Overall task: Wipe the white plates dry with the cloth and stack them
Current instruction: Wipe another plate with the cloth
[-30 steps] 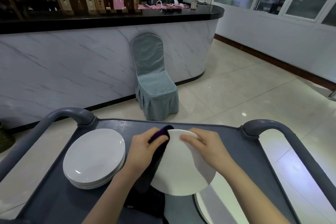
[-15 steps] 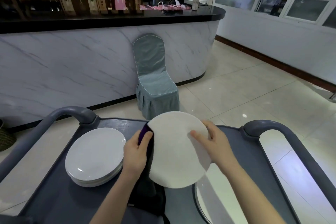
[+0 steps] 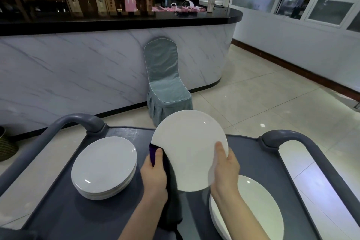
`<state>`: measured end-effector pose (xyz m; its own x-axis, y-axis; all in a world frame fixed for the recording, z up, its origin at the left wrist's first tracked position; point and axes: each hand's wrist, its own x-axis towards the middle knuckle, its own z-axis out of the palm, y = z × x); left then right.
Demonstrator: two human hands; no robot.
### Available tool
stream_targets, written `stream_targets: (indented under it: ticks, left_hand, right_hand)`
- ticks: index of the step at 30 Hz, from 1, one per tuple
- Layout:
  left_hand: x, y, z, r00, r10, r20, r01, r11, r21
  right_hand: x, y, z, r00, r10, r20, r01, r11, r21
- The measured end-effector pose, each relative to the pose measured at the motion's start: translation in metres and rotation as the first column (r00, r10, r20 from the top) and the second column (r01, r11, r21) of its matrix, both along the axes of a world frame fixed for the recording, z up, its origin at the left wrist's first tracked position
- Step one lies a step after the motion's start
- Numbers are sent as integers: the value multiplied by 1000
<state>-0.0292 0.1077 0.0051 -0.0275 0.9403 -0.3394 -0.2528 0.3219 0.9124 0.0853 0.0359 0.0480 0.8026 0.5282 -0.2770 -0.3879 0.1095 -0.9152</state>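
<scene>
Head view: the white plate (image 3: 190, 150) is held above the middle of the cart (image 3: 124, 134), higher and more upright than half a second ago. The left hand (image 3: 154, 173) pinches the dark cloth (image 3: 153, 152) against the plate's left rim. The right hand (image 3: 224, 169) clamps the right rim, thumb on the face. The fingers behind the plate are hidden. One stack (image 3: 104, 165) sits by the cart's left edge. The right stack (image 3: 268, 210) is cut off by the forearm and the frame.

The held plate (image 3: 190, 150) is plain white, like the left stack (image 3: 104, 165) and right stack (image 3: 257, 206) (no pattern on any); the cloth (image 3: 153, 153) dark purple; the cart (image 3: 251, 161) slate grey-blue; the chair cover (image 3: 165, 76) pale teal; the counter front (image 3: 78, 68) white marble, grey-veined.
</scene>
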Motion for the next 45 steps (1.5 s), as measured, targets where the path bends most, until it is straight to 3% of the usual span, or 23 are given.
stream_targets:
  ticks: [4, 6, 9, 11, 13, 15, 17, 18, 20, 22, 25, 27, 28, 29, 30, 31, 32, 34, 37, 39, 41, 43, 45]
  left_hand:
    - [-21, 15, 3, 992, -57, -111, 69, 991, 113]
    - [-32, 25, 10, 956, -157, -246, 220, 942, 253]
    - [-33, 35, 26, 825, -303, -477, 514, 753, 411]
    - [-28, 36, 33, 750, -346, -563, 625, 649, 434]
    - [-26, 35, 35, 758, -373, -534, 621, 662, 419]
    - [-26, 31, 29, 859, -333, -390, 476, 800, 365]
    - [-19, 18, 19, 955, -217, -204, 261, 940, 221]
    - [-11, 9, 14, 980, -144, -136, 163, 977, 135]
    - [4, -7, 7, 996, -11, -85, 10, 1000, -2]
    - [8, -8, 7, 998, 18, -57, -22, 997, -75]
    - [-6, 10, 10, 999, -29, -28, 26, 997, -79]
    - [-17, 22, 13, 997, -38, -63, 36, 999, -34]
    - [-21, 27, 15, 996, -46, -82, 45, 999, -15]
    - [-23, 31, 17, 994, -58, -94, 58, 998, -4]
    - [-25, 35, 20, 992, -77, -103, 77, 997, -2]
    - [-27, 40, 23, 988, -105, -114, 105, 994, -7]
    - [-28, 43, 26, 982, -143, -125, 143, 990, -13]
    - [-30, 49, 31, 962, -233, -141, 234, 972, -13]
    - [-32, 50, 38, 947, -287, -141, 285, 958, -33]
    - [-33, 49, 42, 959, -282, -31, 278, 956, -92]
    - [-31, 44, 48, 947, -267, 178, 293, 945, -143]
    - [-22, 37, 56, 898, -274, 344, 338, 931, -141]
    - [-9, 28, 60, 863, -279, 421, 349, 932, -100]
  right_hand:
    - [26, -11, 6, 931, 209, 300, -169, 973, -155]
    - [47, -12, 18, 794, 376, 478, -287, 924, -251]
    - [55, -5, 32, 462, 661, 591, -414, 750, -515]
    - [51, -3, 31, 385, 702, 599, -425, 711, -560]
    - [49, -6, 31, 455, 638, 621, -400, 770, -497]
    - [46, -10, 30, 665, 469, 581, -308, 881, -359]
    - [31, -7, 22, 922, 161, 352, -123, 984, -128]
    - [17, -2, 17, 983, 22, 180, -15, 999, -41]
    - [-12, 4, 7, 992, -124, -19, 124, 992, -10]
    - [-26, 3, -4, 994, -95, -54, 96, 995, 11]
    - [-15, -17, -13, 965, 163, 204, -151, 986, -71]
    - [0, -35, -17, 804, 291, 518, -234, 957, -173]
    - [8, -42, -17, 667, 334, 666, -231, 943, -241]
    - [17, -46, -17, 450, 388, 804, -214, 921, -324]
    - [27, -48, -19, 154, 428, 891, -161, 900, -405]
    - [35, -47, -19, -123, 435, 892, -90, 890, -447]
    - [40, -44, -17, -327, 427, 843, -30, 887, -461]
    - [42, -36, -10, -506, 380, 774, 6, 899, -437]
    - [44, -31, -1, -588, 291, 755, -29, 925, -380]
    - [43, -31, 6, -604, 268, 750, -54, 926, -375]
    - [36, -32, 10, -516, 294, 805, -92, 915, -394]
    - [24, -34, 11, -338, 308, 889, -200, 900, -388]
    - [9, -33, 14, -100, 346, 933, -305, 882, -360]
